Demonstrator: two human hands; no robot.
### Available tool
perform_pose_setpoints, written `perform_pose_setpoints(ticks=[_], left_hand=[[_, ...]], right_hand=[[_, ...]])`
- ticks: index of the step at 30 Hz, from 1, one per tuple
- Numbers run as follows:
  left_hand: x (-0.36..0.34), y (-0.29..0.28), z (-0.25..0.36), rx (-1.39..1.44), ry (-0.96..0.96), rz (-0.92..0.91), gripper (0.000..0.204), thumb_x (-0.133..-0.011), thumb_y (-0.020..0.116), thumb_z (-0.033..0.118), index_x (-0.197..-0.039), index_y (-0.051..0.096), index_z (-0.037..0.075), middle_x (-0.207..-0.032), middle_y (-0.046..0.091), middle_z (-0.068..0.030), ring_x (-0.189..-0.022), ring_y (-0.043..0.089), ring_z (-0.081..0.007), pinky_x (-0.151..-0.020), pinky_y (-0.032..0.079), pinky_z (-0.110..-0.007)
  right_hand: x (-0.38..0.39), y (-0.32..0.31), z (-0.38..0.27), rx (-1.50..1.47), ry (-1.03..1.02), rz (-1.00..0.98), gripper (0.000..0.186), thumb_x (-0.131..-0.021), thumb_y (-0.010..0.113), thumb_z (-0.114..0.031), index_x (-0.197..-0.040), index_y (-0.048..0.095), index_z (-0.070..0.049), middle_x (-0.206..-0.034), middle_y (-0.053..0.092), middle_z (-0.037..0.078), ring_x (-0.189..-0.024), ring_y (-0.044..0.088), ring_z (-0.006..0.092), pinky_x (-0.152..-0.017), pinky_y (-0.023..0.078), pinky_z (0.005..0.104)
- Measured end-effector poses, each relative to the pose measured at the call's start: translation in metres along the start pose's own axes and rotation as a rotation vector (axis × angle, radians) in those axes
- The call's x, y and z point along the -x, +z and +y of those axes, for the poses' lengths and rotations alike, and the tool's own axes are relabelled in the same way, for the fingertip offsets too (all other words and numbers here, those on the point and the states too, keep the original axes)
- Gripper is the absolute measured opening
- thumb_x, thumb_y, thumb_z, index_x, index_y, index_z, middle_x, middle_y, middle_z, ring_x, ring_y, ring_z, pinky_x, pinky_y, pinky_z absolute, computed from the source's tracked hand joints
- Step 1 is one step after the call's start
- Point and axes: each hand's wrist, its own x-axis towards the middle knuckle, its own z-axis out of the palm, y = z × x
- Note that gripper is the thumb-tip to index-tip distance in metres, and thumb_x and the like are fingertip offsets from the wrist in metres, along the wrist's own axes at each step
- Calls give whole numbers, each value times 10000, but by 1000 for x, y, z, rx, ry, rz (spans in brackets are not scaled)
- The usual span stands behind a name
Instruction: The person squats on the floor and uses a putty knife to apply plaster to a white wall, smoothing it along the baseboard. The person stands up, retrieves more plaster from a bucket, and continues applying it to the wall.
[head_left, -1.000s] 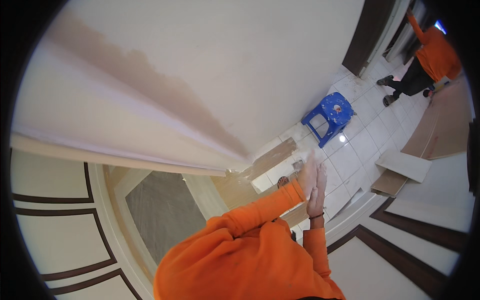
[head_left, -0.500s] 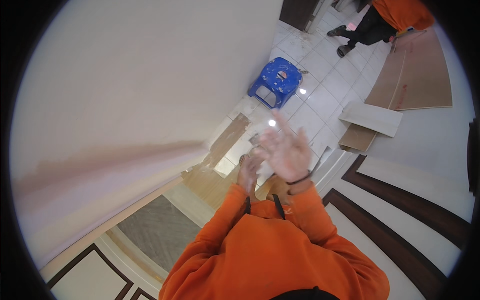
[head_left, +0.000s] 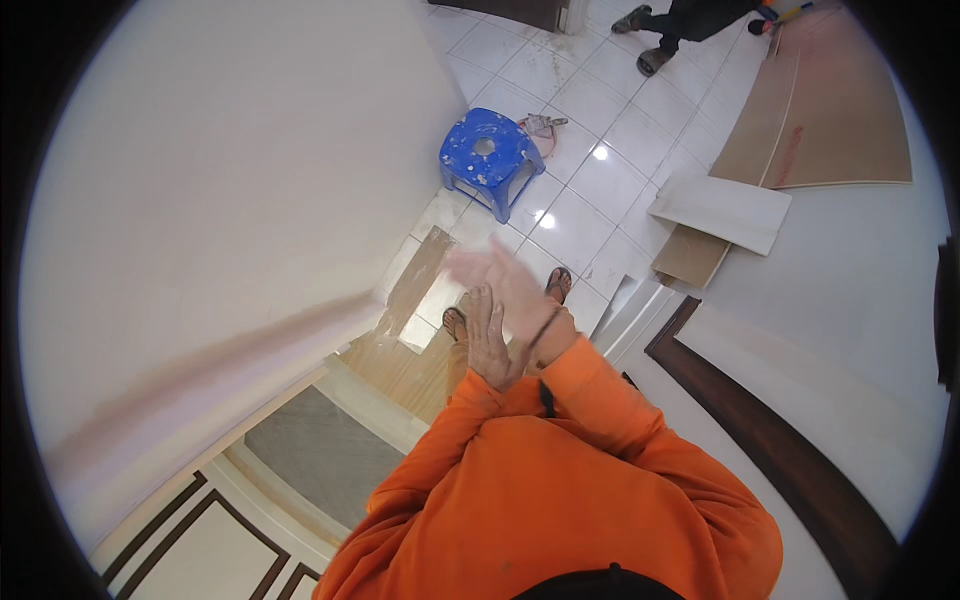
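Observation:
My left hand (head_left: 488,343) is held up in front of my body with its fingers stretched out and nothing in it. Against it, or just beyond it, my right hand (head_left: 512,295) slants across to the left. Motion blurs its fingers, though they look extended, and no object shows in the palm. The two palms overlap at the heel, near the dark band (head_left: 545,328) on my right wrist. Below the hands, my sandalled feet stand on the floor, partly covered by my arms.
A paint-spattered blue plastic stool (head_left: 490,155) stands ahead on white tiles, a scraper-like tool (head_left: 543,124) beside it. Brown boards (head_left: 840,125) and a white panel (head_left: 725,212) lie to the right. A pale wall (head_left: 250,150) rises at left. A co-worker's legs (head_left: 670,30) show far off.
My right hand, spread and apart before, has come down and left against my left hand. The view has shifted, so the stool appears farther left and both my feet show.

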Motion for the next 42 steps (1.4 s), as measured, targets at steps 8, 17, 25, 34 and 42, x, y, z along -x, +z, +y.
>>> perform_pose_setpoints(ticks=[8,17,25,34,42], left_hand=[[-94,28,133,1890,-935,29,580,-1039,454,496,-1340,540,8,-1260,614,-100,-1162,579,-180,-1020,432,-345],[-105,72,146,1152,-402,44,139,-980,613,61,-1102,590,0,-971,622,-31,-872,588,-81,-783,480,-230],[-31,88,55,779,-816,-271,101,-947,647,35,-1000,615,-45,-839,672,-49,-738,666,-105,-658,552,-230],[79,125,-165,824,-978,-158,207,-955,614,160,-862,659,-19,-825,671,-89,-717,654,-212,-665,551,-320],[58,229,-457,-254,-551,-516,270,-936,470,202,-937,732,136,-905,720,-119,-858,675,-317,-799,524,-426]], right_hand=[[65,-58,-85,1432,-768,274,453,-1050,413,-265,-1421,440,-7,-1422,532,93,-1333,480,244,-1164,305,415],[94,-206,-117,606,-365,662,454,-1055,447,-376,-1340,566,-43,-1199,681,130,-1136,635,218,-977,469,350],[108,-289,-75,468,-171,874,363,-1030,520,-303,-1299,595,-72,-1100,716,96,-999,684,173,-798,520,303],[112,-356,47,301,71,1039,378,-1013,543,-291,-1305,587,-55,-1100,706,104,-960,682,173,-785,526,314],[106,-391,174,328,11,1196,429,-1014,536,-273,-1354,541,-11,-1106,673,155,-1009,672,238,-838,550,348]])
